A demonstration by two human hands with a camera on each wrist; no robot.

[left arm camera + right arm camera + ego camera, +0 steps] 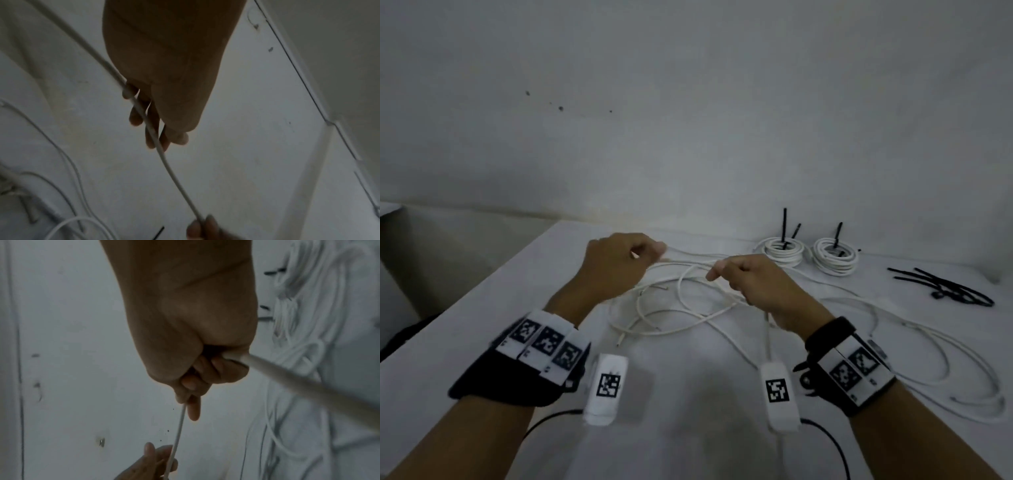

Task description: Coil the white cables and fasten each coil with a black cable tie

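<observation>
Both hands hold one white cable [681, 262] above the middle of the worktop [465, 325], its taut stretch running left to right between them. The left hand [616, 263] and right hand [750, 284] each pinch it (fingers curled round it).

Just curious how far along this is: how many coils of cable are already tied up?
2. Both finished coils sit side by side at the back right of the table: one nearer the middle, the other to its right. None seems hidden.
</observation>
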